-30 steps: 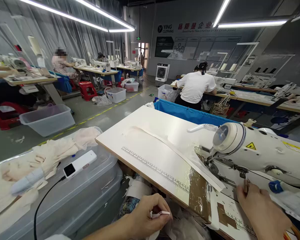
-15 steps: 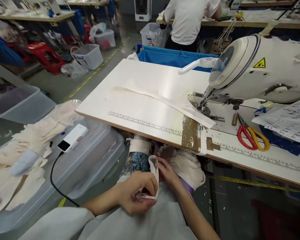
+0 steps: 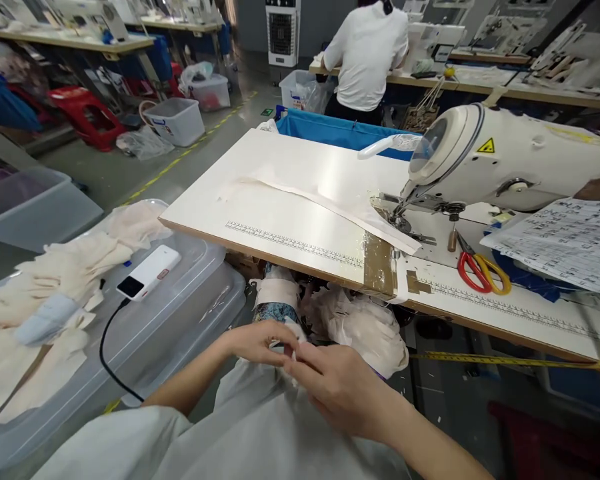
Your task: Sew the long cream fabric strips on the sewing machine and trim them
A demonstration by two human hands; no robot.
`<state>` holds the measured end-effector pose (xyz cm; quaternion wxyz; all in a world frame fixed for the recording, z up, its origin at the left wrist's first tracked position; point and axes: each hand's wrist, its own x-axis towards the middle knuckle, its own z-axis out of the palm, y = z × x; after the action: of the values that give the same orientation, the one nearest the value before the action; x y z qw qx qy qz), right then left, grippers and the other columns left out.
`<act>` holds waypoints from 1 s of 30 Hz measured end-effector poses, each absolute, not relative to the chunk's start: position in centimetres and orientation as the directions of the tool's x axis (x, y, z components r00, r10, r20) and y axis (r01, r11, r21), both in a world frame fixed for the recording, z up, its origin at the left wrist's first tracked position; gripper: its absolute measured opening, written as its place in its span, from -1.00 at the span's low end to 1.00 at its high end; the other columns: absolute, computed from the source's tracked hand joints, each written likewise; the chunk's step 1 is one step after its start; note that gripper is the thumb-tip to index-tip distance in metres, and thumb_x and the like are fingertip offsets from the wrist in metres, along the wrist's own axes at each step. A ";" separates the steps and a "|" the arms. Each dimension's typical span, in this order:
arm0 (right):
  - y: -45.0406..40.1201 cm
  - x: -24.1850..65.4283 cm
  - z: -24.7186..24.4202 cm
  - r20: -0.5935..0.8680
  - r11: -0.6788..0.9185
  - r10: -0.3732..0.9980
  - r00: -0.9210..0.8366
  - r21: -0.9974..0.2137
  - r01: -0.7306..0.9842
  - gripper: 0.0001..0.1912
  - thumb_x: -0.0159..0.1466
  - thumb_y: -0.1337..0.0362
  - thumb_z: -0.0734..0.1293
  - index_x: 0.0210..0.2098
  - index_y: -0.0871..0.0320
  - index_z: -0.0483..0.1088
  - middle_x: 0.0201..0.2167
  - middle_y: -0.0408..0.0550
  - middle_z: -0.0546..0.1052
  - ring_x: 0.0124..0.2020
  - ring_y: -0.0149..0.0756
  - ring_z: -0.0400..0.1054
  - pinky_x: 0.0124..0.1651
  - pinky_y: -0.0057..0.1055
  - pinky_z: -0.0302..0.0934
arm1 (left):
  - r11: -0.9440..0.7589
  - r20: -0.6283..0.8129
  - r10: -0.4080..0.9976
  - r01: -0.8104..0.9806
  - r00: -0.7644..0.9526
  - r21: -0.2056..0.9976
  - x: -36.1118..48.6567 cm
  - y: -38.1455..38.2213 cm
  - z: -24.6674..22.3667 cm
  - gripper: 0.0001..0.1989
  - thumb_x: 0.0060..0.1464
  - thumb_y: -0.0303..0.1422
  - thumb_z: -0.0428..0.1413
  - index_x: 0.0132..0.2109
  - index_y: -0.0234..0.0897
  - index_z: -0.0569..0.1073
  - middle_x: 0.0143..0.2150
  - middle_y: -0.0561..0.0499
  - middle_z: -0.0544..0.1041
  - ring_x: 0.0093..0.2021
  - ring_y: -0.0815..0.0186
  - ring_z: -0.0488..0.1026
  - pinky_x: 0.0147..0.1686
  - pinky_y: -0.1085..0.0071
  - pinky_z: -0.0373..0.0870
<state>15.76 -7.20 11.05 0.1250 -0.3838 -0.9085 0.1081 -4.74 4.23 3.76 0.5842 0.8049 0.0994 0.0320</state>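
Observation:
Over my lap, my left hand [image 3: 260,343] and my right hand [image 3: 337,383] meet with fingertips close together. Between them is a small piece of white fabric [image 3: 295,328], mostly hidden by the fingers. My left thumb and fingers are bent into a pinch on it; my right thumb and forefinger press at the same spot. Just beyond the hands, under the table edge, lies a bunched heap of cream fabric [image 3: 365,327]. A long pale fabric strip [image 3: 330,212] runs across the white sewing table [image 3: 270,160] towards the sewing machine [image 3: 470,153].
Red and yellow scissors [image 3: 483,270] and written paper sheets [image 3: 560,240] lie right of the machine. A yellow tape measure [image 3: 480,361] hangs below the table's front edge. At left, a clear plastic box [image 3: 180,320] carries cream fabric pieces and a cabled white device [image 3: 149,273]. A co-worker [image 3: 367,60] sits beyond.
My right hand has come back and left to meet my left hand, which has moved slightly up and away. The white fabric, earlier a visible loop, is now mostly covered. The view has tilted up.

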 end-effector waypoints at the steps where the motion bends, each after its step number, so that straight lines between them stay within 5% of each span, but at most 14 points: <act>1: -7.5 16.0 11.5 0.151 0.676 0.730 -0.667 -0.304 0.671 -0.65 0.23 0.52 0.11 -0.07 0.17 0.35 -0.30 -0.07 0.43 -0.44 -0.33 0.27 -0.49 -0.39 0.05 | -0.231 -0.115 0.121 0.140 0.986 0.963 -4.8 4.3 3.6 -0.65 0.20 -0.08 0.12 -0.10 -0.28 0.56 -0.28 -0.06 0.56 -0.28 0.29 0.47 -0.18 0.42 0.42; 6: -7.5 18.5 11.0 0.143 0.532 0.844 -0.518 -0.354 0.769 -0.60 0.32 0.50 0.10 0.12 0.19 0.25 -0.18 -0.01 0.46 -0.35 -0.34 0.38 -0.41 -0.43 0.17 | -0.135 -0.257 0.095 0.268 0.962 0.954 -7.1 4.8 3.6 -0.62 0.18 -0.05 0.11 -0.30 -0.32 0.48 -0.43 0.00 0.49 -0.45 0.40 0.35 -0.47 0.53 0.25; 9: -6.6 20.1 9.0 0.012 0.426 0.897 -0.442 -0.295 0.855 -0.73 0.37 0.41 0.15 0.02 0.16 0.35 -0.23 -0.05 0.47 -0.39 -0.33 0.39 -0.44 -0.42 0.15 | -0.262 -0.332 0.328 0.423 0.884 0.868 -9.1 6.1 4.4 -0.64 0.27 -0.08 -0.03 -0.23 -0.29 0.43 -0.52 0.06 0.46 -0.54 0.40 0.36 -0.53 0.53 0.20; 13: -4.7 20.7 5.0 0.001 0.293 0.955 -0.296 -0.157 0.943 -0.71 0.41 0.39 0.11 -0.11 0.14 0.46 -0.35 -0.08 0.47 -0.44 -0.30 0.36 -0.47 -0.38 0.10 | -0.559 0.054 0.793 0.690 0.606 0.461 -11.2 8.9 3.9 -0.62 0.33 -0.17 -0.18 -0.08 -0.26 0.46 -0.40 -0.02 0.53 -0.40 0.26 0.48 -0.40 0.43 0.28; 15: -3.8 20.2 2.7 0.124 0.178 0.979 -0.161 -0.139 0.974 -0.61 0.38 0.47 0.07 0.06 0.20 0.42 -0.25 0.04 0.50 -0.30 -0.20 0.39 -0.31 -0.33 0.21 | -0.562 0.244 0.826 0.765 0.507 0.314 -11.6 10.0 2.0 -0.60 0.33 -0.24 -0.21 0.01 -0.27 0.46 -0.27 -0.11 0.56 -0.23 0.17 0.52 -0.27 0.36 0.34; 17: -3.3 19.3 0.3 0.186 0.118 0.979 -0.086 -0.167 0.979 -0.52 0.31 0.55 0.09 0.16 0.28 0.35 -0.07 0.18 0.48 -0.10 -0.09 0.36 -0.02 -0.19 0.23 | -0.556 0.275 0.828 0.782 0.489 0.281 -11.4 10.7 -0.8 -0.58 0.29 -0.31 -0.20 0.12 -0.31 0.41 -0.11 -0.21 0.56 -0.05 0.09 0.49 -0.12 0.26 0.38; 21: -4.7 18.8 -3.2 0.143 0.118 0.986 -0.086 -0.236 0.965 -0.53 0.20 0.56 0.21 0.08 0.19 0.41 -0.01 0.08 0.49 0.03 -0.11 0.30 0.22 -0.13 0.09 | -0.539 0.094 0.831 0.753 0.548 0.377 -10.3 10.6 -6.1 -0.45 0.11 -0.42 -0.14 0.25 -0.40 0.26 0.18 -0.31 0.39 0.19 -0.03 0.33 0.10 0.02 0.35; 26: -10.3 23.7 -3.7 0.143 -0.132 0.972 0.188 -0.334 0.933 -0.73 0.31 0.44 0.14 -0.11 0.20 0.42 -0.20 0.06 0.49 -0.14 -0.13 0.34 -0.09 -0.24 0.21 | -0.497 0.213 0.856 0.634 0.471 0.592 -6.2 7.7 -5.6 -0.56 0.24 -0.34 -0.17 0.19 -0.39 0.30 0.14 -0.28 0.40 0.16 0.04 0.34 0.17 0.06 0.31; 30: -14.4 27.5 -3.2 0.104 -0.262 0.940 0.326 -0.393 0.881 -0.75 0.40 0.25 0.11 -0.24 0.17 0.38 -0.29 0.00 0.47 -0.29 -0.21 0.36 -0.22 -0.33 0.19 | -0.454 0.005 0.690 0.427 0.724 0.782 0.8 3.8 -3.9 -0.63 0.30 -0.33 -0.17 0.14 -0.30 0.36 -0.01 -0.16 0.51 0.00 0.21 0.46 0.03 0.27 0.41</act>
<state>27.54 -14.40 -3.15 0.1939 -0.7908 -0.5756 0.0754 0.79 3.84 -3.90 0.4021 0.8368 0.3337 0.1635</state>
